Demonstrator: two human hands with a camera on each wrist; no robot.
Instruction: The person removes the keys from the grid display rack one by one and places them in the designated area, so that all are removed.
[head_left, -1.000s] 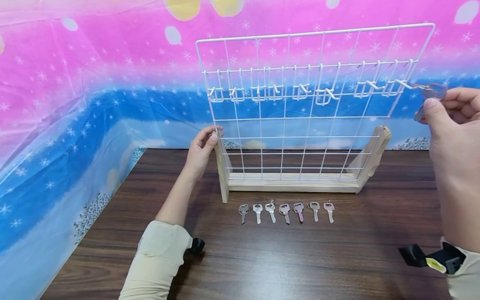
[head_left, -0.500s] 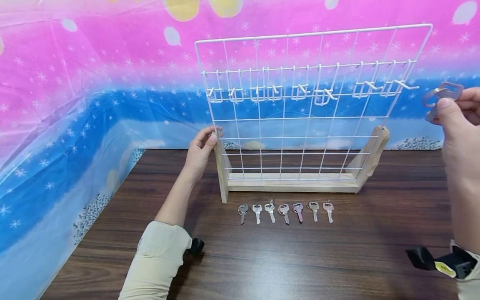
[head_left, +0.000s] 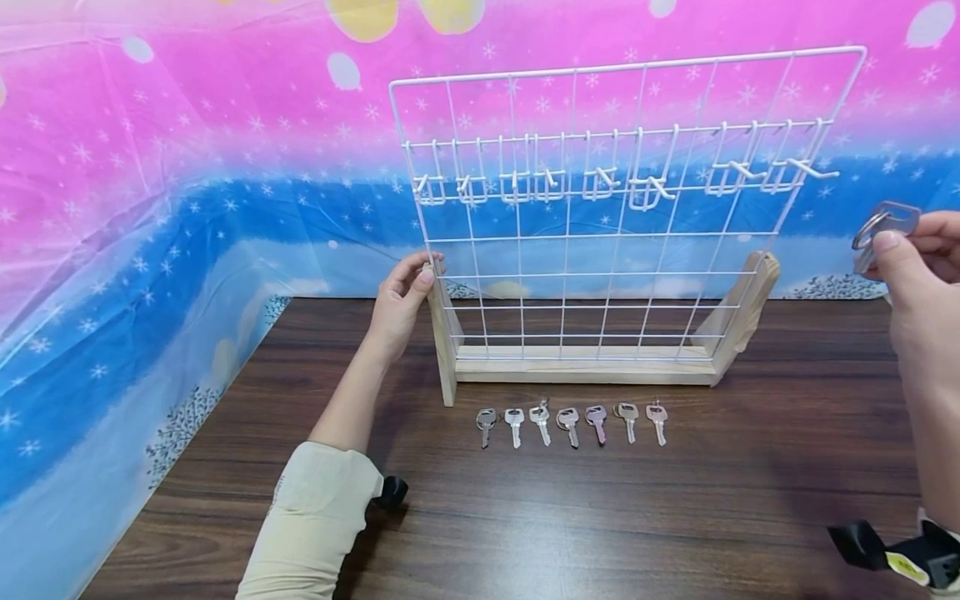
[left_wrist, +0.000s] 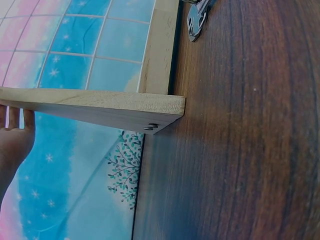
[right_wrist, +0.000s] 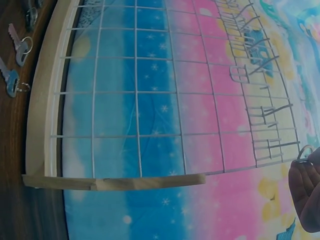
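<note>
A white wire grid (head_left: 570,237) stands upright in a pale wooden stand (head_left: 585,372) on the table. Hooks (head_left: 651,190) hang in a row across its upper part, with nothing on them. My left hand (head_left: 401,300) grips the top of the stand's left upright (head_left: 442,342), thumb in front and fingers behind. Off to the right of the grid, my right hand (head_left: 918,267) pinches a key (head_left: 900,218) with a split ring, apart from the rightmost hook (head_left: 813,169). In the right wrist view the same key's ring (right_wrist: 304,151) shows at the fingertips.
Several keys (head_left: 568,427) with rings lie in a row on the dark wooden table (head_left: 555,517), just in front of the stand. A pink and blue snowflake cloth (head_left: 187,167) hangs behind and at the left.
My right hand has drawn the key away from the tip of the rightmost hook, to the right and then lower. My left hand has stayed on the upright.
</note>
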